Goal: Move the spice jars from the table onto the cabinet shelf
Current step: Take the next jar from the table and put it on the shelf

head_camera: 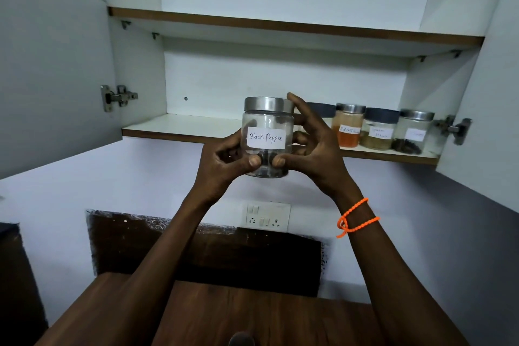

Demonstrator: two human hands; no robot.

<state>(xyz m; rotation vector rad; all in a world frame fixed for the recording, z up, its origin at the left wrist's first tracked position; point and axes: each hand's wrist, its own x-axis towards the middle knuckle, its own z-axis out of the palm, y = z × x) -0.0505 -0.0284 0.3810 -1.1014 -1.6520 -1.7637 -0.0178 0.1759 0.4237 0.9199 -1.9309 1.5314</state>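
A clear jar [266, 123] with a steel lid and a white "Black Pepper" label is held up in front of the lower cabinet shelf [179, 128]. My left hand [224, 163] grips its left side, thumb across the front near the base. My right hand [311, 146] grips its right side, fingers curled up to the lid. On the right part of the shelf stand several labelled jars: a dark-lidded one [323, 112] partly hidden by my right hand, an orange-filled one [348, 128], a dark-lidded one [379, 129] and a steel-lidded one [412, 132].
Both white cabinet doors hang open, left door [56, 64] and right door [488, 121]. An upper shelf [280, 24] sits above. A switch and socket plate [266, 216] is on the wall. The wooden table [252, 314] lies below, with a round lid [241, 339] at the bottom edge.
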